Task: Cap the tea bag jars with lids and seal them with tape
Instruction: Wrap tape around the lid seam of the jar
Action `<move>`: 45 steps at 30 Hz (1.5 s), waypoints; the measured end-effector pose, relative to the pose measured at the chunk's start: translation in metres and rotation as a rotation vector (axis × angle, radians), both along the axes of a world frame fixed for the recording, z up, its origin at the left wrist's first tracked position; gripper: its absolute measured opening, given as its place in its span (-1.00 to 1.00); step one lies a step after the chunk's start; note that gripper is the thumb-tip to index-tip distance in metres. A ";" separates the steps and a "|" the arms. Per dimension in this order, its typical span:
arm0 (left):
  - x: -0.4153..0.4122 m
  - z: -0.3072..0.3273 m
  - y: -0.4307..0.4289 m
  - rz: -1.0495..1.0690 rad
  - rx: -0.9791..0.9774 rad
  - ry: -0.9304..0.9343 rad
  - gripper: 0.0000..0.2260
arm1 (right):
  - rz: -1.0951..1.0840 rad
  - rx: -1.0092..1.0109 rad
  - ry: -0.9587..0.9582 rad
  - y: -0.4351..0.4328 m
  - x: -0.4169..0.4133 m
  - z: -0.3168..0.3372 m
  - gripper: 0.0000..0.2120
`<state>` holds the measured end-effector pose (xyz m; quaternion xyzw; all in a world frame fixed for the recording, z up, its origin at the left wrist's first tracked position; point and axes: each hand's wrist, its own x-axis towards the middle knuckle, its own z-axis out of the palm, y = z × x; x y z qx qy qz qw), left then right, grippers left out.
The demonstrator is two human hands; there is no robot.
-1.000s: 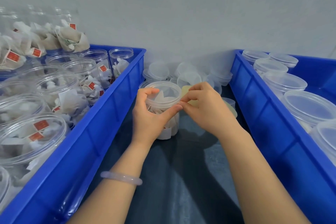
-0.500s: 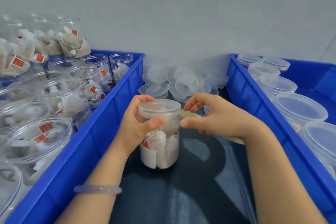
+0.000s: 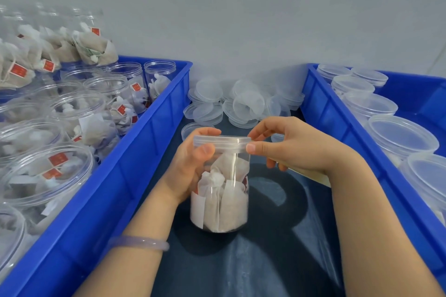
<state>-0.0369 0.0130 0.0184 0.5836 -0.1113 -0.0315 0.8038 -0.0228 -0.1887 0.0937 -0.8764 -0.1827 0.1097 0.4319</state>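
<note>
A clear plastic jar (image 3: 220, 197) packed with white tea bags stands on the dark surface between two blue crates. A clear lid (image 3: 222, 140) sits on its mouth. My left hand (image 3: 190, 164) grips the jar's upper part from the left, thumb on the front just under the lid. My right hand (image 3: 292, 146) is at the lid's right edge, thumb and forefinger pinched there against the rim. I cannot make out any tape between the fingers.
Left blue crate (image 3: 135, 176) holds several open jars of tea bags. Right blue crate (image 3: 337, 127) holds several lidded jars. A pile of loose clear lids (image 3: 241, 103) lies against the grey wall behind the jar. A yellowish strip (image 3: 313, 176) lies under my right wrist.
The jar has come toward me and now stands nearer in view. My right hand has moved from beside the jar onto the lid's right edge.
</note>
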 end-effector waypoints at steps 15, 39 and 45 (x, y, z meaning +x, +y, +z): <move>-0.001 0.013 0.001 0.366 0.123 -0.098 -0.38 | -0.030 -0.014 0.009 0.008 0.005 -0.010 -0.36; -0.003 0.012 0.003 0.197 0.147 0.001 -0.17 | -0.061 0.028 -0.017 0.015 -0.003 -0.006 -0.54; -0.004 0.004 0.003 0.023 0.032 -0.034 -0.19 | -0.017 0.102 0.091 0.016 0.000 -0.011 -0.31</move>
